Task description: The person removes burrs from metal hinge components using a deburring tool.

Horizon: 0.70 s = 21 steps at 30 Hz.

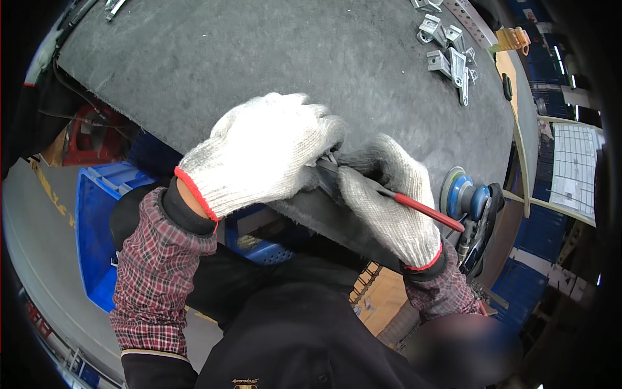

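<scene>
Both my hands wear white knitted gloves with red cuffs and meet over the near edge of a grey-topped table. My left hand is closed, its fingers curled round a small metal part that they mostly cover. My right hand is closed on a slim hand tool with a red handle. The handle points down to the right, away from the part. The tool's working end is hidden between the gloves, so its exact kind does not show.
Several silver metal brackets lie at the table's far right. A blue round sander stands by the right edge. Below left are a blue plastic bin and a red machine with cables.
</scene>
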{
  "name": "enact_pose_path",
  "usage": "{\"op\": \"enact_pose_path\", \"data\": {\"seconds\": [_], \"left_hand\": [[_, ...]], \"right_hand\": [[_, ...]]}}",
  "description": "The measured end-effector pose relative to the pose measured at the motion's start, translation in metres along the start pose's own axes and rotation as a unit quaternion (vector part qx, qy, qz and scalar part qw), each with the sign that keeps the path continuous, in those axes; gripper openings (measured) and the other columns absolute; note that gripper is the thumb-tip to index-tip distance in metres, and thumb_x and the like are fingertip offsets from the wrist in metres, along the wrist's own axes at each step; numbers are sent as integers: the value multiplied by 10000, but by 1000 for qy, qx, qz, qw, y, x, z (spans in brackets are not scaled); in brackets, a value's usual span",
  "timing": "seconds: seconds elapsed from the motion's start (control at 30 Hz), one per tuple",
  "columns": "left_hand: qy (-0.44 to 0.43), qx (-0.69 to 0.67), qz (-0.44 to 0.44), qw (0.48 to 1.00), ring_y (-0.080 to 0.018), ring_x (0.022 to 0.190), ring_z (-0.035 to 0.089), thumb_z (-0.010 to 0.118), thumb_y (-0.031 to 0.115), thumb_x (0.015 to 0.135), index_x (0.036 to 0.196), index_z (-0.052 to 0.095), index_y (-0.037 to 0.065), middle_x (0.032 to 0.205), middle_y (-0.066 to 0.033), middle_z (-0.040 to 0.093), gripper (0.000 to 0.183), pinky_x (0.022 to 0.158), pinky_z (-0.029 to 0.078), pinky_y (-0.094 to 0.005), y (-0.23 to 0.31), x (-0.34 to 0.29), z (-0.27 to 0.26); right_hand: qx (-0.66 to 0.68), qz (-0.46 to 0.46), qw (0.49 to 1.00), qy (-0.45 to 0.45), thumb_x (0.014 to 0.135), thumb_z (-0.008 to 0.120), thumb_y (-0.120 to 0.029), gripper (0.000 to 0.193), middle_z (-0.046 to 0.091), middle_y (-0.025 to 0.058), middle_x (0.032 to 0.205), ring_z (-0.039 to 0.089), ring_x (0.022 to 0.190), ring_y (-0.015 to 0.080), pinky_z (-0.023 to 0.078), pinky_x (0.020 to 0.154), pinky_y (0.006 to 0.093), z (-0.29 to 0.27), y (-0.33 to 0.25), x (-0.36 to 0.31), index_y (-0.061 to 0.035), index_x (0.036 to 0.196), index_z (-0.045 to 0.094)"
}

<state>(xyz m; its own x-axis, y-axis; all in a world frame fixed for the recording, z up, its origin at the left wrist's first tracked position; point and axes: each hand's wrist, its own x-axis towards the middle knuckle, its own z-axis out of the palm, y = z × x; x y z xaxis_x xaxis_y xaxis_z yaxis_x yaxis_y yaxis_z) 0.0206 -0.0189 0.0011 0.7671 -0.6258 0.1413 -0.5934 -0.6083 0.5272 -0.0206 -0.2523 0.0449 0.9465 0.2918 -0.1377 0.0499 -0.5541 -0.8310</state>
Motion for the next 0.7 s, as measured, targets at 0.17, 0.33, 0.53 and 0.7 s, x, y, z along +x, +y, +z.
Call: {"op": "enact_pose_path", "data": {"seconds": [0.17,0.33,0.53,0.7], "left_hand": [[27,-2,5,1000,-353,1145,738,914,235,806,1195,742,98,1145,-107,755,447,1002,606,-476,-4,-1,11],[26,-2,7,1000,-350,1149,734,917,234,800,1195,744,106,1154,-97,757,451,1010,603,-474,-4,-2,8],[-9,-19,-2,1000,-351,1128,735,911,213,777,1162,751,104,1108,-100,757,430,1002,600,-476,-3,1,3],[-25,-83,29,996,-373,1122,736,909,158,738,1210,760,82,1151,-119,771,501,988,599,-460,-7,6,-6]], "right_hand": [[-44,16,999,-18,1020,801,-135,158,790,115,859,771,745,157,617,702,329,-3,-3,-3,-26,1111,733],[-9,-14,1000,-10,1019,800,-133,159,791,121,865,776,748,171,620,701,339,-2,0,-3,-28,1120,736],[20,93,995,-24,1038,805,-98,178,814,115,995,740,931,110,613,801,315,-8,-7,-4,21,1160,752],[47,-32,998,-5,1042,783,-103,174,794,101,974,728,833,118,601,735,318,-7,3,-12,29,1150,747]]}}
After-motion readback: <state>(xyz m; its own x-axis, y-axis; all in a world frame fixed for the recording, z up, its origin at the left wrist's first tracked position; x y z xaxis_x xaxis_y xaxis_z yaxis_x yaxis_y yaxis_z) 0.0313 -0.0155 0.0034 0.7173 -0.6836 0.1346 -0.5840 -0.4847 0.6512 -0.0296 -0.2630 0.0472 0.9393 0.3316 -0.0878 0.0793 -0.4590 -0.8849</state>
